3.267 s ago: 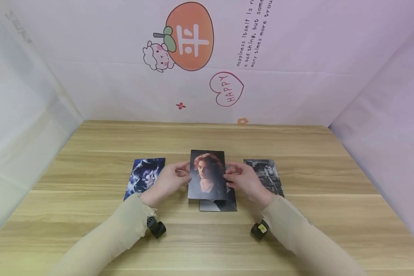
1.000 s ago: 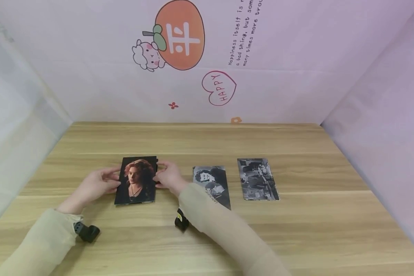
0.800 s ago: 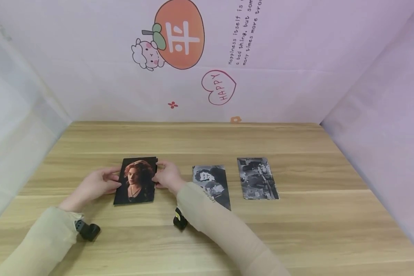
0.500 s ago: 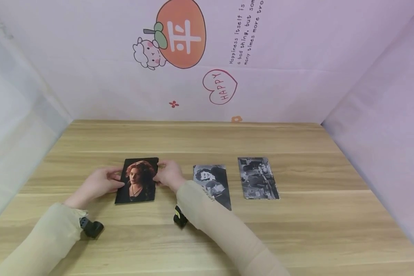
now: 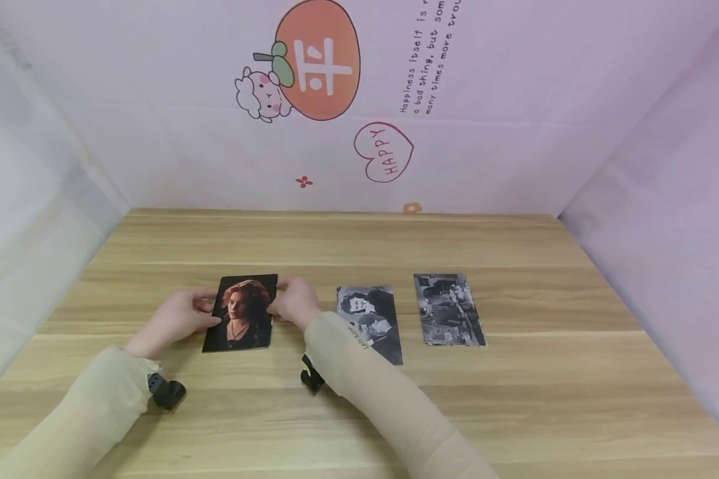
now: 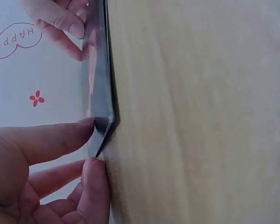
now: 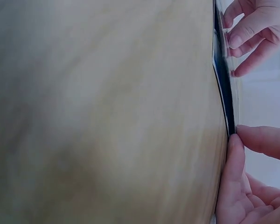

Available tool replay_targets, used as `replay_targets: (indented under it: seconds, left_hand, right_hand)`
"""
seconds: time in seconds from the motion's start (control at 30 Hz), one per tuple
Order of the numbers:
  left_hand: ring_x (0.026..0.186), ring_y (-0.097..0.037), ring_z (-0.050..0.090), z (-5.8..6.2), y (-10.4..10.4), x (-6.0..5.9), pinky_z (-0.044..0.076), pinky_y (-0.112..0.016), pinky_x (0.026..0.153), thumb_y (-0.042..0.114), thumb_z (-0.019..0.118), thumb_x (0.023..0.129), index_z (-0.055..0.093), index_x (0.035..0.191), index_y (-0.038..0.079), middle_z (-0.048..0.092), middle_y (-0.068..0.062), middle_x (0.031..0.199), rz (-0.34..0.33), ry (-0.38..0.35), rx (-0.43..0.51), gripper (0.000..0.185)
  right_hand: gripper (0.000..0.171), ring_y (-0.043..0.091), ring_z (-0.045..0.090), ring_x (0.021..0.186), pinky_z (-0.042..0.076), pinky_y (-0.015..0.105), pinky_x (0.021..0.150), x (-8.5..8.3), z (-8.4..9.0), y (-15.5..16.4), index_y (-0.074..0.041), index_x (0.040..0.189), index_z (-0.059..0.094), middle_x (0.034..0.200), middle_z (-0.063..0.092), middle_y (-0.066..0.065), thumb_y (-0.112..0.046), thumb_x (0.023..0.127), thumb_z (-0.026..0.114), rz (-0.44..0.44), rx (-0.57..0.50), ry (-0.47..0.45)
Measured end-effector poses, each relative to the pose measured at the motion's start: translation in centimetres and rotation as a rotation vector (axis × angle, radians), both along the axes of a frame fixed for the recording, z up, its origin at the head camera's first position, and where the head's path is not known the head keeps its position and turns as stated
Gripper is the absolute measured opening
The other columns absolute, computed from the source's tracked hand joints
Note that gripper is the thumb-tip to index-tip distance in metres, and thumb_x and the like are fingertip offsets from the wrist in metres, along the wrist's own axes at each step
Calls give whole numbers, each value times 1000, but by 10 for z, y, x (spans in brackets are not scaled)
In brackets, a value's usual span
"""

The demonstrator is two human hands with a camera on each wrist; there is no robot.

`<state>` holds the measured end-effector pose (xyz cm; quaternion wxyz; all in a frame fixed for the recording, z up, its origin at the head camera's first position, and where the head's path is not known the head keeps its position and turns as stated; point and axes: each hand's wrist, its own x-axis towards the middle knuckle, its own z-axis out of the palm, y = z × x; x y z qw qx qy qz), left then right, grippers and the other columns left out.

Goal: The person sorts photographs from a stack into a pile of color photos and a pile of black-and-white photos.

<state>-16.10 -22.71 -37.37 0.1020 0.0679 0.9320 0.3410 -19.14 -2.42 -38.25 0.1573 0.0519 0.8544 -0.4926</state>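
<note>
A dark photo card (image 5: 242,316) printed with a portrait lies at the left of the table, over the place where a blue card lay earlier. On its left edge, my left hand (image 5: 176,316) pinches with thumb and fingers. My right hand (image 5: 296,301) pinches the opposite edge. The left wrist view shows the thumb (image 6: 74,137) on the card's face and fingers at its rim. Seen edge-on in the right wrist view, the cards (image 7: 225,88) show more than one layer, slightly parted and just off the wood.
A black-and-white photo card (image 5: 368,322) lies mid-table, partly beneath my right sleeve (image 5: 359,372). Farther right is another black-and-white card (image 5: 449,309). The wooden table (image 5: 515,399) meets a printed white cloth wall (image 5: 485,153) at the back.
Both hands have carried the portrait card from above the middle cards leftward onto the blue card, now covered. Lately the edges have become more even and the stack has shifted slightly.
</note>
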Motion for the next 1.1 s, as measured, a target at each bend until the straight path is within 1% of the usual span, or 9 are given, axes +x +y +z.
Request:
replay_targets:
  seconds: [0.13, 0.23, 0.37, 0.53, 0.6, 0.67, 0.77, 0.87, 1.1]
  left_hand:
    - [80, -22, 63, 0, 0, 0, 50, -25, 62, 6, 72, 78, 48, 123, -20, 66, -24, 93, -9, 13, -18, 58]
    - [82, -24, 64, 0, -1, 0, 49, -28, 65, 8, 73, 78, 48, 123, -19, 67, -24, 93, -12, 15, -37, 58]
    - [86, -27, 64, 0, -4, 0, 51, -31, 69, 12, 72, 80, 48, 124, -18, 67, -25, 98, -11, 16, -46, 58]
    - [83, -23, 64, 3, -6, 0, 51, -26, 63, 13, 69, 83, 46, 128, -17, 64, -28, 104, 14, 24, -1, 59]
    - [84, -25, 64, 6, -4, 1, 52, -26, 63, 14, 69, 84, 44, 130, -15, 62, -28, 106, 23, 28, 17, 60]
    - [89, -31, 65, 11, -1, 2, 54, -29, 66, 15, 68, 85, 44, 132, -13, 61, -29, 108, 31, 35, 25, 60]
    - [98, -38, 62, 19, 5, 4, 55, -36, 73, 18, 67, 86, 45, 133, -11, 60, -29, 111, 32, 48, 19, 60]
    - [100, -39, 62, 27, 12, 6, 55, -39, 75, 19, 67, 87, 47, 132, -9, 61, -27, 111, 30, 65, 25, 57]
    - [94, -32, 65, 36, 35, 12, 52, -27, 72, 12, 68, 85, 52, 127, -8, 65, -21, 103, 23, 98, 103, 49]
  right_hand:
    - [53, 11, 60, 55, 52, 19, 51, 0, -1, 1, -5, 122, 61, 110, 66, 11, 1, 72, 77, 7, 19, 9]
    - [53, 11, 61, 55, 52, 18, 51, 1, 0, 2, -4, 123, 60, 103, 68, 11, 1, 73, 76, 19, 3, 7]
    - [53, 14, 64, 62, 55, 21, 55, 3, 1, 4, 1, 125, 57, 91, 69, 13, 5, 74, 73, 24, -103, -10]
    - [51, 16, 66, 70, 57, 24, 60, 5, 5, 8, 1, 124, 57, 100, 67, 15, 3, 76, 73, 18, -206, -23]
    - [51, 16, 65, 70, 57, 25, 61, 5, 8, 11, 0, 125, 56, 102, 67, 14, 2, 77, 73, 25, -237, -25]
    - [52, 19, 66, 72, 58, 27, 63, 5, 13, 14, -1, 126, 56, 101, 66, 14, 1, 78, 73, 42, -260, -19]
    - [53, 25, 67, 81, 58, 31, 69, 7, 23, 21, -2, 129, 53, 95, 66, 13, 0, 79, 72, 72, -291, -12]
    - [54, 30, 66, 90, 58, 36, 75, 11, 33, 27, -5, 130, 53, 92, 64, 10, -1, 80, 72, 88, -312, -10]
    - [53, 34, 64, 95, 57, 40, 78, 21, 49, 39, -10, 130, 55, 92, 63, 7, -7, 81, 73, 119, -337, 9]
